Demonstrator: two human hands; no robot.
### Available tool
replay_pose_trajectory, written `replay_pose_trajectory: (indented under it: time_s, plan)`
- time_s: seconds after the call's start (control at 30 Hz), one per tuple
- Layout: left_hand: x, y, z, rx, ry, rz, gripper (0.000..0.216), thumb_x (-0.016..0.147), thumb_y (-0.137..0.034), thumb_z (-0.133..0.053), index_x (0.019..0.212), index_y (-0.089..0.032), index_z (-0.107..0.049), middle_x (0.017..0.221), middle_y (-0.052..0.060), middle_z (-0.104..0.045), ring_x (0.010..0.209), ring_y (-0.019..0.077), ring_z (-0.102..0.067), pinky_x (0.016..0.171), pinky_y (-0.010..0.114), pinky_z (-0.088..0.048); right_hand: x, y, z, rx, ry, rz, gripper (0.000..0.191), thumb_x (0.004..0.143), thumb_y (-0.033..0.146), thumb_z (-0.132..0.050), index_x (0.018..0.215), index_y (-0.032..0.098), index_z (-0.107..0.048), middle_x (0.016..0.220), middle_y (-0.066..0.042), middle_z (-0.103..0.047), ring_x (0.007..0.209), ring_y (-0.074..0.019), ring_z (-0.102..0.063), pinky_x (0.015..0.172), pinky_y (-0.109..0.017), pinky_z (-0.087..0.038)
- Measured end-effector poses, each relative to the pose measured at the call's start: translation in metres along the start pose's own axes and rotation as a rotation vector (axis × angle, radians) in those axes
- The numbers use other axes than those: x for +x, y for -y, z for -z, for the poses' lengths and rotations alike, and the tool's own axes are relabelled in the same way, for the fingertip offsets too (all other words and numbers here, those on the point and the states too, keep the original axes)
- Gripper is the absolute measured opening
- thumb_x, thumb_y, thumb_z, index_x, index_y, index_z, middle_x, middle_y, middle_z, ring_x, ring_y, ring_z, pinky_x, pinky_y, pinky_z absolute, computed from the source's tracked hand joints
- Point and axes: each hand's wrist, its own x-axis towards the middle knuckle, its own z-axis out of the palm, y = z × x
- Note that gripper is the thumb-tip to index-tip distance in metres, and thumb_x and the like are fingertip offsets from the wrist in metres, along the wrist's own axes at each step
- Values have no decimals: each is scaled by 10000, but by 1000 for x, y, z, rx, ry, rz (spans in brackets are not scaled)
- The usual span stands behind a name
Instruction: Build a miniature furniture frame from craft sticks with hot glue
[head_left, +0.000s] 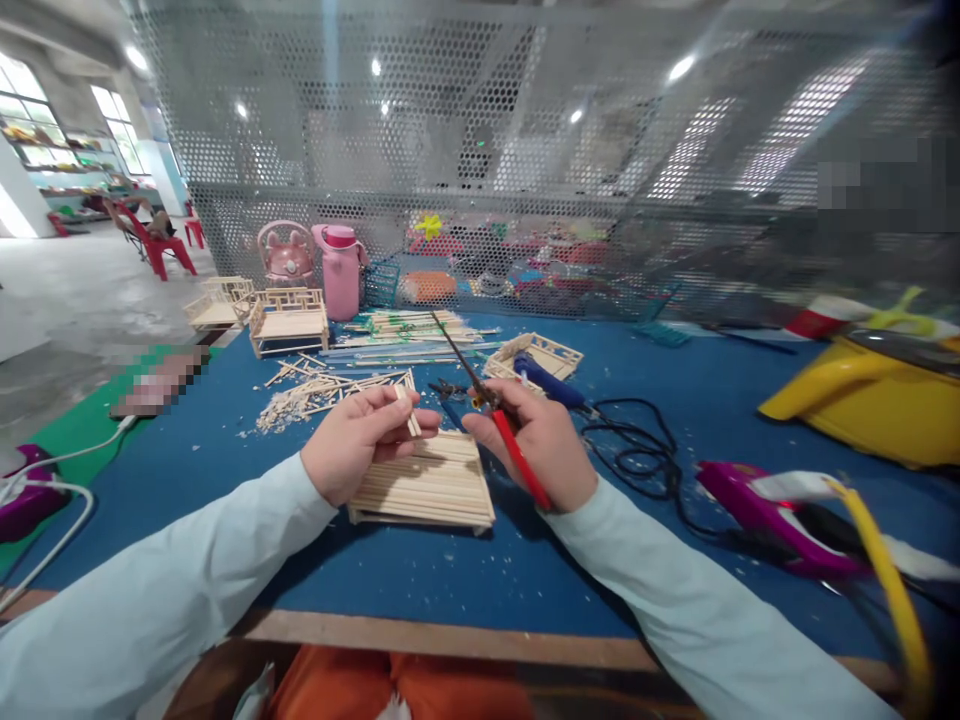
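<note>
My left hand [367, 435] is closed, pinching a few short pale wooden sticks [409, 412] between thumb and fingers. Wrapped in my right hand [544, 450] is a red-handled tool [519, 460] with a long, thin dark shaft pointing up and to the left; its exact kind is unclear. Beneath and between the hands lies a flat panel of wooden sticks [427, 485], partly covered by the left hand. Just beyond the hands sit small dark pliers [448, 388] and a blue glue gun [547, 380], in front of a small stick-built frame [551, 352].
Loose stick pieces [300, 402] and bundled sticks [420, 326] lie farther back. Two miniature wooden beds [291, 322] stand near a pink bottle [341, 275]. At right are a black cable [637, 445], a purple glue gun [780, 520] and a yellow container [870, 400]. Perforated metal [480, 120] rises behind.
</note>
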Motion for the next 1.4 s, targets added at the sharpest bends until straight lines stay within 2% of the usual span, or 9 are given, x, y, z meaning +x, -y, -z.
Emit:
replay_pose_trajectory:
  time_s: [0.23, 0.4, 0.57, 0.7, 0.83, 0.97, 1.17, 1.27, 1.4]
  plan:
    - [-5, 4, -5, 45, 42, -84, 314, 737, -241, -647, 1016, -160, -527, 702, 18, -696, 619, 79, -618, 571, 160, -452, -5, 29, -1, 310, 35, -114, 262, 701, 343, -641, 873, 161, -565, 668, -9, -615, 571, -128, -563, 544, -240, -465]
    - [-12, 6, -12, 82, 88, -127, 553, 659, -329, -709, 1126, -160, -466, 705, 16, -681, 634, 109, -626, 550, 178, -452, -4, 42, 1, 477, -26, -156, 225, 682, 247, -654, 868, 172, -553, 653, 14, -598, 563, -104, -560, 564, -226, -478]
    - [-10, 6, -20, 25, 81, -29, 414, 602, -402, -734, 879, -150, -559, 777, 33, -668, 605, 107, -639, 491, 154, -440, -1, 33, 2, 548, -120, -170, 273, 651, 235, -684, 882, 179, -550, 663, 24, -570, 591, -101, -557, 595, -234, -486]
    - [-6, 7, -26, 25, 133, 9, 406, 533, -418, -768, 786, -142, -609, 753, 9, -639, 635, 104, -639, 495, 139, -442, -2, 30, -2, 604, -131, -158, 282, 661, 257, -680, 896, 187, -540, 680, 21, -573, 593, -105, -563, 590, -245, -492]
    - [-6, 11, -24, 115, 177, 16, 405, 517, -432, -766, 748, -123, -646, 701, 3, -618, 644, 97, -617, 523, 148, -452, -4, 32, -4, 683, -60, -162, 299, 666, 262, -679, 913, 185, -530, 704, 8, -603, 557, -101, -569, 561, -251, -502]
    - [-8, 17, -19, 243, 204, -39, 367, 588, -431, -721, 769, -116, -668, 665, 17, -627, 607, 87, -585, 522, 161, -450, -6, 33, -5, 690, -5, -141, 314, 648, 262, -695, 909, 185, -539, 729, -9, -624, 581, -110, -583, 548, -249, -508]
    - [-9, 17, -18, 424, 167, -83, 237, 665, -334, -681, 782, -129, -677, 582, 2, -613, 522, 78, -546, 448, 154, -418, -4, 36, -3, 681, 37, -138, 318, 614, 228, -716, 886, 180, -557, 672, 2, -615, 590, -120, -589, 548, -247, -499]
    - [-8, 11, -17, 334, 149, -110, 287, 650, -372, -694, 806, -132, -681, 653, 20, -645, 560, 87, -574, 458, 157, -421, 5, 39, 0, 715, -38, -174, 331, 585, 198, -726, 868, 190, -554, 653, 30, -598, 573, -102, -573, 569, -241, -489]
    - [-8, 4, -13, 3, 189, -117, 411, 585, -443, -733, 870, -152, -682, 799, 58, -691, 757, 144, -644, 629, 206, -487, 17, 38, 1, 917, -184, -279, 374, 569, 185, -725, 884, 211, -526, 618, 72, -566, 560, -71, -548, 576, -208, -470]
